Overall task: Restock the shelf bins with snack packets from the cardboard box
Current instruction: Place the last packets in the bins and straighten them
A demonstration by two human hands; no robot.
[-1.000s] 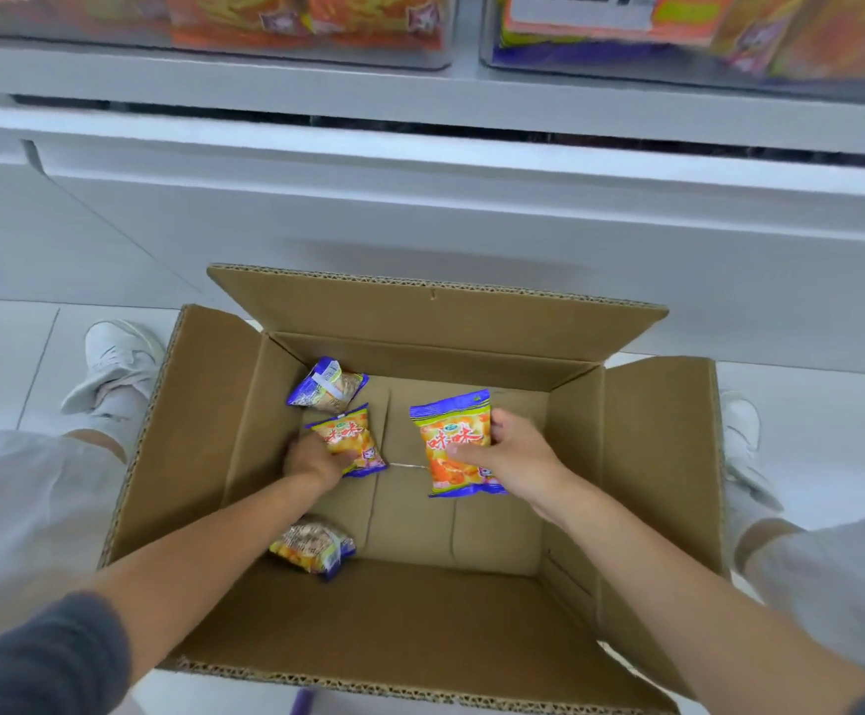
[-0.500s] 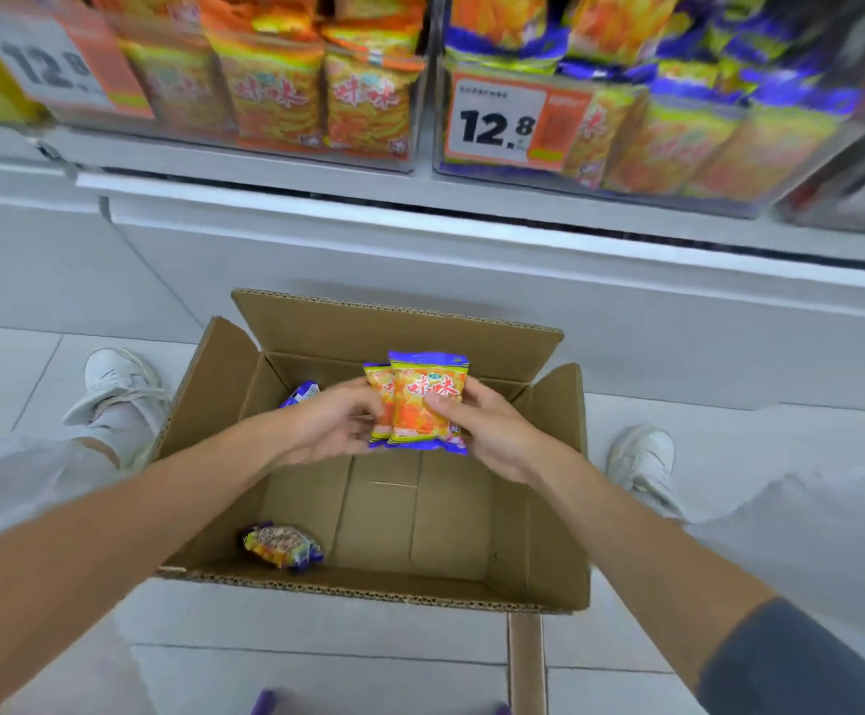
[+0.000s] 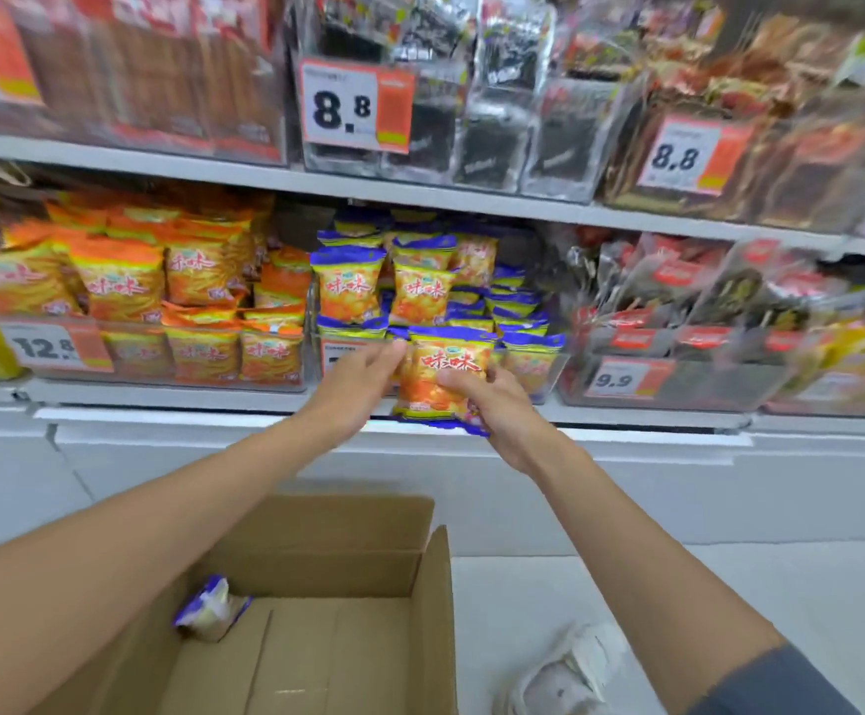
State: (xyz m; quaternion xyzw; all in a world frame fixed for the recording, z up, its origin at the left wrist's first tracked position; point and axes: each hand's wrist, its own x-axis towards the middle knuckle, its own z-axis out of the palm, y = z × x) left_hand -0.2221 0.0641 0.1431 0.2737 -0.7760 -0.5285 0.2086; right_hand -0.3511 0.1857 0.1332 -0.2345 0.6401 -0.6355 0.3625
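Delivering: right hand (image 3: 502, 412) gripped a blue-topped snack packet (image 3: 438, 376) at the shelf bin (image 3: 546, 376) front wall; left hand (image 3: 360, 379) touched it, hold unclear. Next called for lifting it over.

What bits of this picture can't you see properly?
Head view only.
The price tag behind the left hand: the hand covers its number.
The held packet in the right hand: anything behind it is hidden.
The loose packet in the cardboard box: print too blurred to read.
The box's left side: covered by the left arm.
The dark packs on the top shelf: motion-blurred.
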